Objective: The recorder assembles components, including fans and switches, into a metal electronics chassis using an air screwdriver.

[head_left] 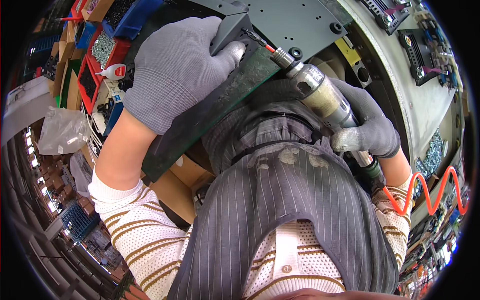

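My left hand [180,67], in a grey knit glove, is closed on a dark grey folded metal part [232,31], with the thumb along its near side. In my right hand [367,122], also gloved, is a silver air screwdriver [320,95], held round its body and tilted up to the left. Its bit reaches the part's right side beside my left thumb; whether it sits in a fastener is too small to tell. A coiled orange-red air hose [431,197] runs from the tool's lower end. Beneath the part lies a dark green-edged work surface [240,82].
Behind the part is a grey metal panel [295,20] with holes and black round feet. To the left stand red bins [120,50] of small hardware, a blue bin [137,17] and a small white bottle [116,71]. Black assemblies [419,55] rest on the right-hand table [425,107].
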